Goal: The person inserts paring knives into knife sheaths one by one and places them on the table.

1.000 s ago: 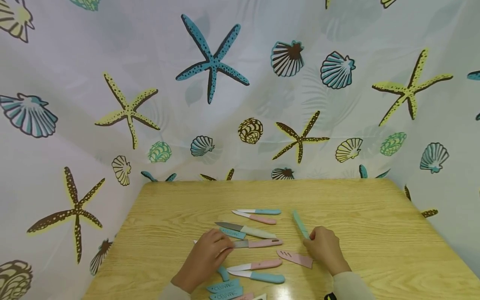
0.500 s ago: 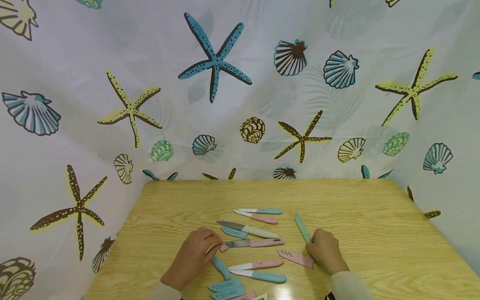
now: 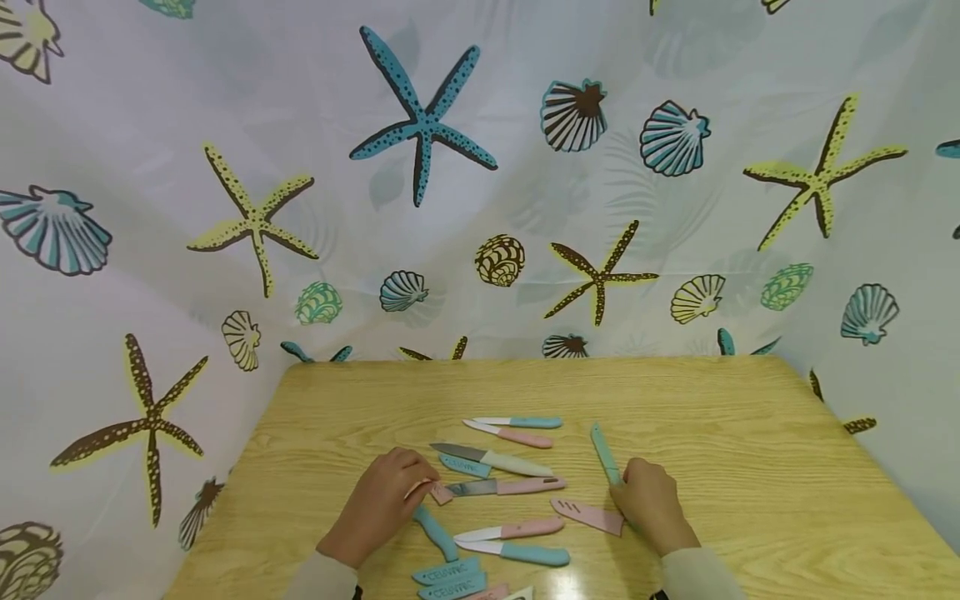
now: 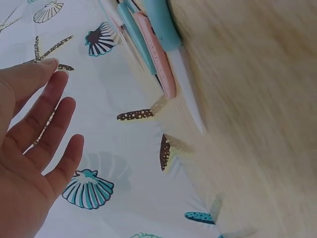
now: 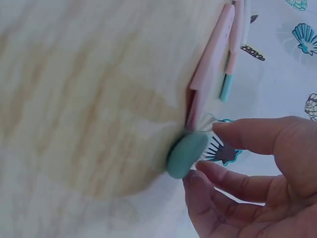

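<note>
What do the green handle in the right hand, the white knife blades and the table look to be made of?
Green handle: probably plastic with a satin finish; it looks smooth, rounded and evenly colored.
White blades: possibly ceramic, given their smooth, opaque white, though coated metal might look alike.
Table: wood or printed wood-look laminate, slightly glossy; grain streaks and a bright reflection show.

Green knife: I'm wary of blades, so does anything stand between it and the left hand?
Yes: a blue sheath, a white-handled knife and a pink-handled knife lie between the left hand and the green knife.
</note>
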Action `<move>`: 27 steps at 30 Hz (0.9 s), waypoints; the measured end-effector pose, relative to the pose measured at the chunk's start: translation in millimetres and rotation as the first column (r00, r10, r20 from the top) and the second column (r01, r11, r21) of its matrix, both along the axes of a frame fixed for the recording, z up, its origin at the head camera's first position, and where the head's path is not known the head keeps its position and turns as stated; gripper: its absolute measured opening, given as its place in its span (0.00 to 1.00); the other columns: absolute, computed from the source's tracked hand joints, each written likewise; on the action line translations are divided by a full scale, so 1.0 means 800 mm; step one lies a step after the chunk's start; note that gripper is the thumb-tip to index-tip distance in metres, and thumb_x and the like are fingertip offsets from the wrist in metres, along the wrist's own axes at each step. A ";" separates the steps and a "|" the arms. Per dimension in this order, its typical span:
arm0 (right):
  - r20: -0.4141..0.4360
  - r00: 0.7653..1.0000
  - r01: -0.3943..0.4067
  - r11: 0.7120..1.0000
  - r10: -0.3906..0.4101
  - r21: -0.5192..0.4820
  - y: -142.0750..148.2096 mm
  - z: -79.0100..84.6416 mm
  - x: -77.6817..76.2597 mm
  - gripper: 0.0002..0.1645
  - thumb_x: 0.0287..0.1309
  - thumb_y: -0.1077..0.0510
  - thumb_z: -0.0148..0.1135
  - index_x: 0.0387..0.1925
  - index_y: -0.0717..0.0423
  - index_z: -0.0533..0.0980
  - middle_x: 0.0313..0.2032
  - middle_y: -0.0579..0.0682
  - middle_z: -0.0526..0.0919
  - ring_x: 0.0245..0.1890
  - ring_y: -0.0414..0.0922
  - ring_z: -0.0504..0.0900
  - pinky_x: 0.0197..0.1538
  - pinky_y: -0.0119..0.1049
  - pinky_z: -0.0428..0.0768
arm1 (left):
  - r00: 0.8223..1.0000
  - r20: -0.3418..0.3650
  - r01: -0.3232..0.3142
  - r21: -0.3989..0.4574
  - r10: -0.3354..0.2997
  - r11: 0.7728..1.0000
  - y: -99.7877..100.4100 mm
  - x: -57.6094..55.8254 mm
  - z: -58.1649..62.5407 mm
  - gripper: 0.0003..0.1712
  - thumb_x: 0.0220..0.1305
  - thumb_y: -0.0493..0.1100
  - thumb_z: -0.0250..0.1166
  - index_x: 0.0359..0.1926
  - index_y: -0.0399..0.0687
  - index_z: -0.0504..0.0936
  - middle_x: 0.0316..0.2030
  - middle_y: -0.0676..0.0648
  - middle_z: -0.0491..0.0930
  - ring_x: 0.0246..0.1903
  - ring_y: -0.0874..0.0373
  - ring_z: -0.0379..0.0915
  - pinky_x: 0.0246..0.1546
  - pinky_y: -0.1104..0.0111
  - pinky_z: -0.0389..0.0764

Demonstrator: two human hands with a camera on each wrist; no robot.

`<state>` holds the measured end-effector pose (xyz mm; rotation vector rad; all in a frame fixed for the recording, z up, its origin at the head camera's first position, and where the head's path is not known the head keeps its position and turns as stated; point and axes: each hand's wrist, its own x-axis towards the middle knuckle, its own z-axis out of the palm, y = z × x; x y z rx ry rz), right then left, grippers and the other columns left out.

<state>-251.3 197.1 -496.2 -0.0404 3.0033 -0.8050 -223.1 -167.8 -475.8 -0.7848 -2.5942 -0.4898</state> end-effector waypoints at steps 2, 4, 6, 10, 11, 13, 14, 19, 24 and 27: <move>-0.049 0.999 -0.021 1.000 0.022 0.019 0.000 0.004 0.005 0.12 0.52 0.64 0.62 0.30 0.75 0.75 0.24 0.58 0.79 0.19 0.44 0.71 0.20 0.33 0.74 | 1.000 0.013 0.009 -0.010 -0.009 1.000 0.001 -0.003 0.001 0.07 0.52 0.38 0.73 0.33 0.52 0.86 0.35 0.57 0.79 0.39 0.62 0.74 0.39 0.66 0.79; -0.103 0.994 -0.040 0.999 0.042 0.025 -0.002 0.009 0.011 0.16 0.53 0.63 0.64 0.36 0.77 0.75 0.28 0.61 0.80 0.20 0.44 0.72 0.21 0.33 0.75 | 0.999 0.029 0.014 -0.017 -0.014 1.000 0.002 -0.007 0.002 0.09 0.51 0.37 0.74 0.34 0.51 0.86 0.38 0.56 0.79 0.41 0.60 0.74 0.40 0.65 0.79; -0.146 0.988 -0.051 0.999 0.053 0.016 -0.006 0.014 0.019 0.18 0.53 0.62 0.66 0.38 0.77 0.75 0.29 0.63 0.80 0.19 0.42 0.70 0.18 0.29 0.72 | 0.999 0.034 0.015 -0.032 -0.014 0.999 0.002 -0.011 0.003 0.11 0.49 0.35 0.74 0.35 0.50 0.86 0.41 0.53 0.79 0.43 0.58 0.74 0.42 0.63 0.79; -0.175 0.984 -0.050 0.998 0.044 -0.029 -0.014 0.023 0.040 0.18 0.54 0.63 0.67 0.41 0.74 0.76 0.29 0.59 0.78 0.18 0.40 0.69 0.17 0.25 0.69 | 1.000 0.020 -0.001 -0.122 0.003 0.993 0.004 -0.021 -0.001 0.12 0.47 0.34 0.76 0.35 0.49 0.87 0.43 0.50 0.79 0.46 0.53 0.74 0.45 0.58 0.79; -0.170 0.985 -0.042 0.998 0.034 -0.043 -0.017 0.024 0.046 0.18 0.54 0.62 0.67 0.42 0.73 0.76 0.29 0.58 0.78 0.19 0.40 0.70 0.18 0.25 0.70 | 1.000 0.013 -0.001 -0.158 0.003 0.987 0.004 -0.024 -0.003 0.12 0.47 0.34 0.76 0.34 0.50 0.87 0.43 0.49 0.80 0.46 0.53 0.74 0.45 0.57 0.79; -0.165 0.986 -0.031 0.997 0.019 -0.067 -0.022 0.025 0.057 0.17 0.54 0.62 0.67 0.42 0.72 0.76 0.30 0.56 0.77 0.21 0.40 0.72 0.21 0.25 0.73 | 1.000 0.008 0.001 -0.221 0.001 0.975 0.006 -0.029 -0.006 0.10 0.48 0.37 0.76 0.33 0.51 0.87 0.41 0.50 0.80 0.44 0.53 0.73 0.44 0.57 0.78; -0.162 0.987 -0.027 0.996 0.014 -0.079 -0.024 0.025 0.062 0.17 0.54 0.62 0.67 0.42 0.71 0.77 0.29 0.55 0.77 0.22 0.40 0.73 0.22 0.26 0.74 | 1.000 0.009 0.007 -0.246 -0.004 0.969 0.007 -0.031 -0.008 0.08 0.48 0.38 0.76 0.32 0.51 0.88 0.40 0.51 0.80 0.43 0.53 0.73 0.43 0.57 0.79; -0.163 0.987 -0.018 0.995 0.002 -0.097 -0.034 0.021 0.083 0.16 0.53 0.62 0.68 0.42 0.68 0.78 0.27 0.48 0.77 0.24 0.38 0.74 0.25 0.27 0.77 | 0.998 0.055 0.028 -0.290 -0.013 0.957 0.008 -0.038 -0.016 0.04 0.51 0.41 0.75 0.27 0.54 0.87 0.37 0.53 0.81 0.41 0.55 0.73 0.41 0.58 0.79; -0.129 0.991 0.000 0.993 -0.014 -0.114 -0.039 0.021 0.099 0.13 0.54 0.60 0.68 0.41 0.62 0.80 0.25 0.43 0.75 0.23 0.35 0.72 0.24 0.27 0.73 | 0.996 0.087 0.036 -0.292 -0.011 0.956 0.008 -0.042 -0.026 0.05 0.50 0.40 0.75 0.25 0.56 0.86 0.36 0.54 0.81 0.39 0.56 0.73 0.39 0.59 0.78; -0.113 0.993 0.006 0.992 -0.020 -0.124 -0.040 0.022 0.105 0.12 0.55 0.58 0.68 0.40 0.59 0.81 0.24 0.42 0.75 0.23 0.34 0.72 0.24 0.27 0.72 | 0.996 0.089 0.037 -0.309 -0.010 0.950 0.006 -0.045 -0.031 0.06 0.51 0.41 0.75 0.23 0.57 0.86 0.33 0.56 0.81 0.37 0.57 0.72 0.38 0.59 0.77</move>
